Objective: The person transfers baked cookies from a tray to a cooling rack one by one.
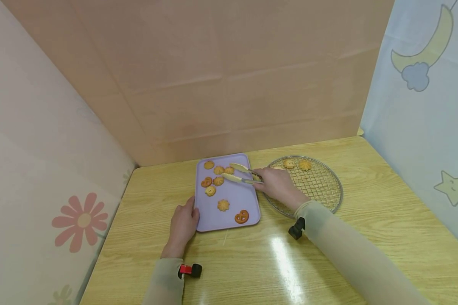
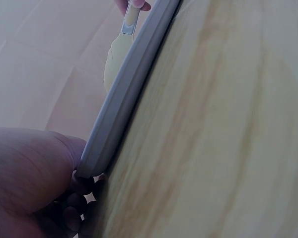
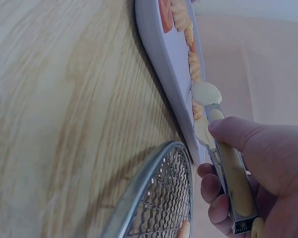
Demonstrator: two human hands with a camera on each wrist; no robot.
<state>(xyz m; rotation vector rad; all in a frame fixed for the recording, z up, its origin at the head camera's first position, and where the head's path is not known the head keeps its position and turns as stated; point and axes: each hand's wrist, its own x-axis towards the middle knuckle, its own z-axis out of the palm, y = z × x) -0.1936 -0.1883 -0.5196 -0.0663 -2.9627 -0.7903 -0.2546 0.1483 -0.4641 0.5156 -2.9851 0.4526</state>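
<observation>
My right hand grips a pair of tongs with cream tips and metal arms. In the head view the tips are spread over the lilac tray, close to a flower-shaped cookie; whether they touch it I cannot tell. At the tray's left edge, my left hand holds the rim, its thumb on the rim in the left wrist view. Several cookies lie on the tray, among them a pretzel-shaped cookie near the front and a lone flower-shaped cookie.
Right of the tray lies a round wire rack with a metal rim. It bears a few cookies at its back, one flower-shaped cookie among them; my right hand covers part of it. A brown backdrop rises behind the wooden table.
</observation>
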